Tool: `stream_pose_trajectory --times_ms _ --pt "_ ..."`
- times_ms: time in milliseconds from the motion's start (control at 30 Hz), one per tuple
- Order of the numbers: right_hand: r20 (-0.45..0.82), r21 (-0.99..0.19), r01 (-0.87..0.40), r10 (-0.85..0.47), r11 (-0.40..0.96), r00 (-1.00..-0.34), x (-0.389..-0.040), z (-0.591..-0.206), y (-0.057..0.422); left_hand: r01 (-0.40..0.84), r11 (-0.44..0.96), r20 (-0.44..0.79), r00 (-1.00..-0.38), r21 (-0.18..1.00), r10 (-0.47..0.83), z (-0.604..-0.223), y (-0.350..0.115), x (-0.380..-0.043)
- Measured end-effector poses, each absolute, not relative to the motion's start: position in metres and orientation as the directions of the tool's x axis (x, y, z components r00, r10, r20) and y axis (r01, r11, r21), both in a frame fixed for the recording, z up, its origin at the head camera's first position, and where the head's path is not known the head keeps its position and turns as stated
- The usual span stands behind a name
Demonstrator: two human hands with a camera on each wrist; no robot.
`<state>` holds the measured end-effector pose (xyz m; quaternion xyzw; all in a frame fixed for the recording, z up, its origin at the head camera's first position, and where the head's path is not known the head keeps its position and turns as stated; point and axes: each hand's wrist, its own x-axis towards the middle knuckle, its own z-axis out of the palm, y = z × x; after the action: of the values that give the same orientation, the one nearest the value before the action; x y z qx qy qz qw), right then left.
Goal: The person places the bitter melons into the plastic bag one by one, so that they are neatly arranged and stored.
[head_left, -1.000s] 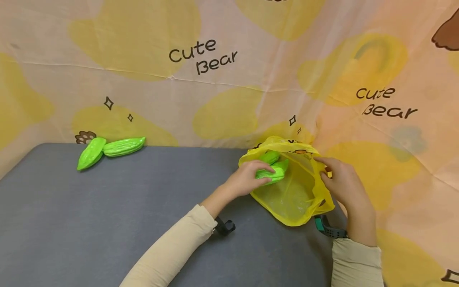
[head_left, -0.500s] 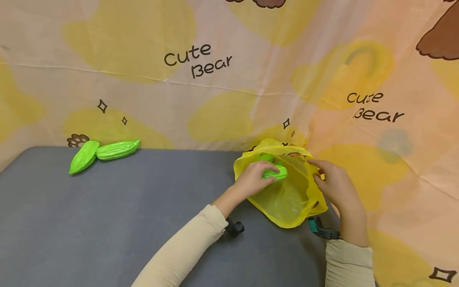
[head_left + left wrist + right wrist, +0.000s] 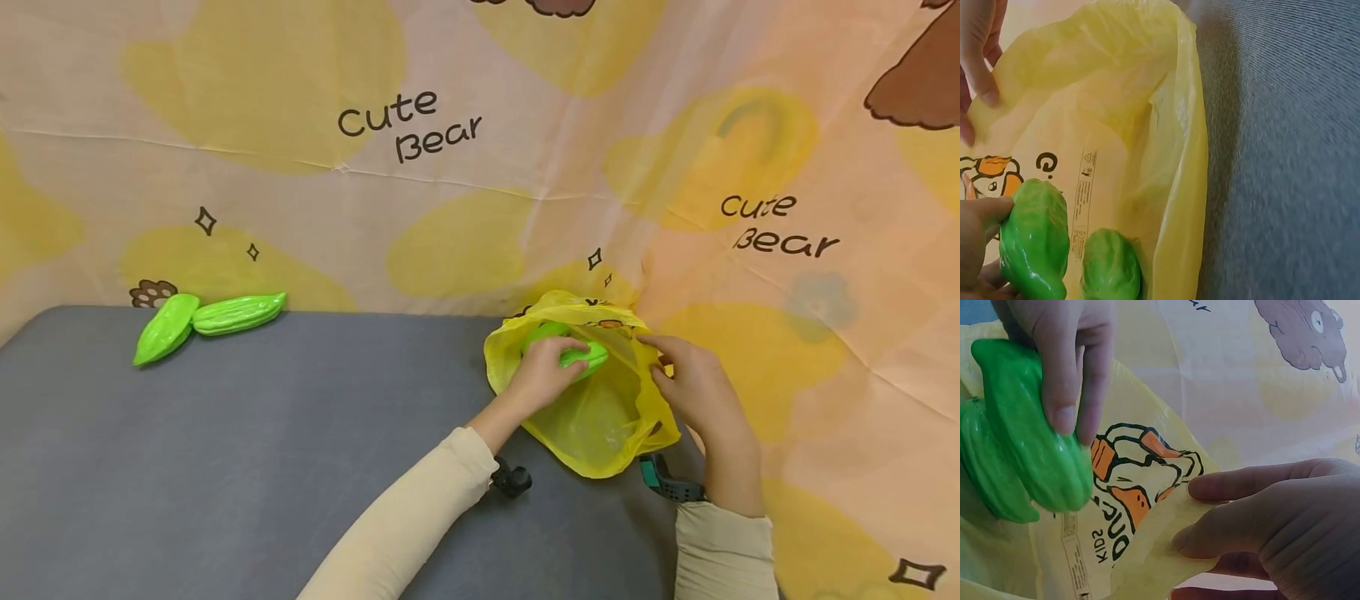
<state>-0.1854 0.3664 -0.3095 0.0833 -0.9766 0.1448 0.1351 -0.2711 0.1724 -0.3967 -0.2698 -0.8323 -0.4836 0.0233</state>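
At the right of the table [image 3: 322,433], the left hand [image 3: 542,375] grips a green gourd [image 3: 1029,425] inside the mouth of a yellow bag [image 3: 596,433].
The right hand [image 3: 701,387] pinches the bag's rim; should that thin edge slip, I'd expect the mouth to sag and snag the gourd. Left fingers cover part of it, a second gourd [image 3: 991,475] beside it shows only in part, and the bag's bottom I can't make out.

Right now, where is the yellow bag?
In the head view, the yellow bag sits right of centre on the grey table, with the left hand at its open mouth and the right hand pinching its right edge.
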Motion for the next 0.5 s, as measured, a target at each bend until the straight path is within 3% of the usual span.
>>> stream_pose_trajectory --times_ms 500 --pt "0.290 -0.272 -0.188 -0.106 0.944 -0.951 -0.183 -0.309 0.368 0.382 0.358 0.248 -0.897 0.852 0.367 -0.408 0.194 -0.277"
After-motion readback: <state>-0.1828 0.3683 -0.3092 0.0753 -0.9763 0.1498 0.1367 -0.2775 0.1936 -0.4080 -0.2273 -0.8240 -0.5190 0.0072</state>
